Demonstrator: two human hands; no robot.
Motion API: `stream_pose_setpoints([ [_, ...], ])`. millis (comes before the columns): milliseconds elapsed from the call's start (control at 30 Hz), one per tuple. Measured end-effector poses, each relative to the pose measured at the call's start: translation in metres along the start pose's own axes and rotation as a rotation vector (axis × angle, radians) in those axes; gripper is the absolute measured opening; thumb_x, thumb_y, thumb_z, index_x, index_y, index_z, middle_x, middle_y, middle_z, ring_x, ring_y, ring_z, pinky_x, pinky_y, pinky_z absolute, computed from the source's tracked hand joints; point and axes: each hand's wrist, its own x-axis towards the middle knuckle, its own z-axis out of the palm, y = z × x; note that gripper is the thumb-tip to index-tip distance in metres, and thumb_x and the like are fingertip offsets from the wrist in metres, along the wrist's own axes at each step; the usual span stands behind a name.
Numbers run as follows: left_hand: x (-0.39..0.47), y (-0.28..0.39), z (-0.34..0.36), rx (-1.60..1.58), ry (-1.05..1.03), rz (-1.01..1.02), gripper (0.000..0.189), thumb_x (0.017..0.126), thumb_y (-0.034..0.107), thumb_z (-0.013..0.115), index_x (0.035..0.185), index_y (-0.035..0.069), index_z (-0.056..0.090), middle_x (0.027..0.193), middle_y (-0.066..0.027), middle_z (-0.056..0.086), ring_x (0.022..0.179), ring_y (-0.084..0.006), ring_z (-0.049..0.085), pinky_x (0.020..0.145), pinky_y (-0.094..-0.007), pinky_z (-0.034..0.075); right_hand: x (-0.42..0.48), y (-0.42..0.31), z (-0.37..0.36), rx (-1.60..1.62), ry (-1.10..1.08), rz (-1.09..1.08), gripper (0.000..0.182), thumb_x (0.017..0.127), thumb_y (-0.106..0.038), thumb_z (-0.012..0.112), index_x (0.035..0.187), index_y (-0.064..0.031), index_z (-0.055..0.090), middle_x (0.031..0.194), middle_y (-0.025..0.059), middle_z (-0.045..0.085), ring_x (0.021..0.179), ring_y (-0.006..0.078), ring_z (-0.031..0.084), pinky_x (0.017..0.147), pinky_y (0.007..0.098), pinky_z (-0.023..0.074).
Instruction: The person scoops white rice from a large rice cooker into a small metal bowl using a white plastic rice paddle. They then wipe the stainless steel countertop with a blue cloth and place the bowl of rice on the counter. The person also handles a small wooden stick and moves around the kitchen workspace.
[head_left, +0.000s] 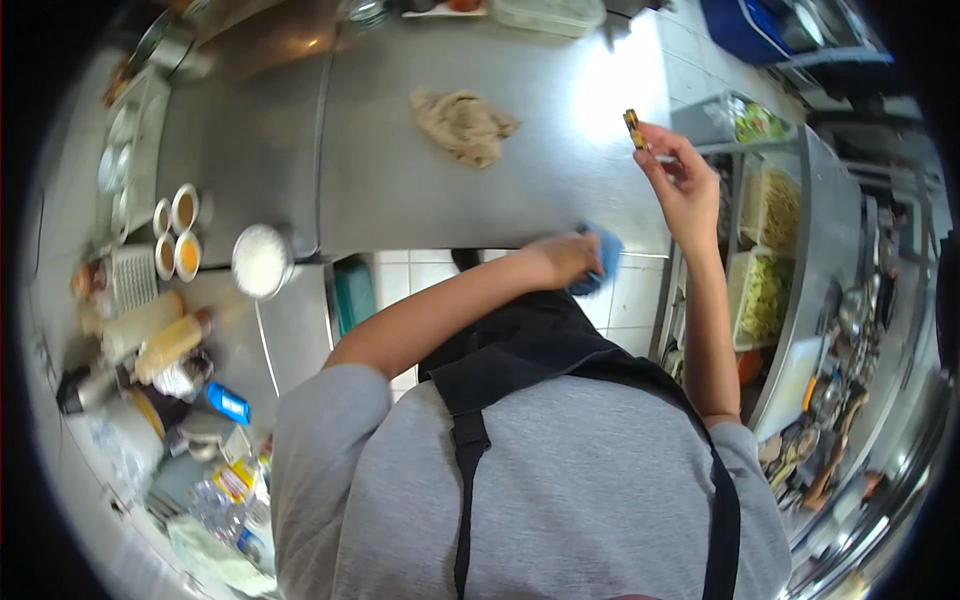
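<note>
My left hand (562, 259) reaches across in front of my apron and is closed around a blue cloth (609, 255), blurred by motion, at the front edge of the steel table (375, 195). Pinched between thumb and fingertips, a small gold-and-black object (634, 129) is held up by my right hand (679, 180) over the table's right end. What exactly that object is, I cannot tell. A crumpled beige cloth (461, 127) lies on the tabletop, apart from both hands.
At left stand a bowl of white food (259, 262), several small cups including one of orange sauce (187, 253), and squeeze bottles (169, 341). To the right, a rack holds a container of shredded lettuce (766, 296). A lidded plastic container (551, 15) sits at the table's far edge.
</note>
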Motion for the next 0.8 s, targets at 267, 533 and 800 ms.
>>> stream_pose_setpoints([
  [267,-0.155,0.029,-0.092,0.138,0.214,-0.326,0.021,0.078,0.011,0.068,0.099,0.008,0.070,0.100,-0.0131,0.060,0.096,-0.0311,0.060,0.084,-0.0407,0.048,0.065,-0.027,0.161,0.034,-0.540,-0.300,0.034,0.080,-0.002,0.067,0.112,-0.0110,0.069,0.095,0.0099,0.071,0.078,0.0183,0.067,0.074,0.0296,0.0542],
  [533,-0.432,0.077,-0.042,0.119,0.694,-1.252,0.044,0.073,0.007,0.074,0.116,0.008,0.066,0.112,-0.0175,0.061,0.110,-0.0371,0.056,0.097,-0.0424,0.045,0.087,-0.037,0.277,-0.094,-0.746,-0.378,0.039,0.081,-0.017,0.067,0.120,-0.0154,0.064,0.099,0.0101,0.071,0.087,0.0266,0.069,0.079,0.0374,0.0541],
  [800,-0.374,0.040,-0.110,0.560,1.218,-1.083,0.107,0.055,0.026,0.091,0.146,0.013,0.036,0.141,-0.0237,0.042,0.129,-0.0412,0.042,0.105,-0.0474,0.040,0.083,-0.021,0.262,-0.307,-0.623,-0.598,0.053,0.081,-0.021,0.070,0.131,-0.0160,0.054,0.130,0.0132,0.056,0.122,0.0375,0.049,0.103,0.0451,0.0403],
])
